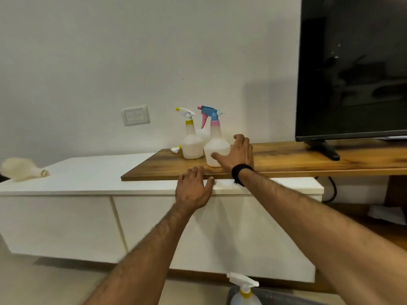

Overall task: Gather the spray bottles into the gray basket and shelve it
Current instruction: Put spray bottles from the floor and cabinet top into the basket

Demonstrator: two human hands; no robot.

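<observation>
A wood-grain board (286,157) lies across the top of a matte white cabinet (88,179) with flat, handle-free door fronts; this board serves as the bench. Near its left end stand two translucent white plastic spray bottles with bulbous bases and narrow necks: the blue-and-pink-trigger bottle (215,142) toward the front edge, and the yellow-collared bottle (191,139) just beside it, further back. A small white-and-yellow part (176,149) lies at the rear left corner. The right hand (239,154), fingers spread wide, cups the blue-and-pink-trigger bottle's base, thumb against its front, not closed around it. The left hand (195,189), open and empty, rests at the bench's front edge. A third spray bottle (243,290) stands in the gray basket (286,297) on the floor. A black television (352,67) occupies the bench's right end against a plain pale wall (110,51).
</observation>
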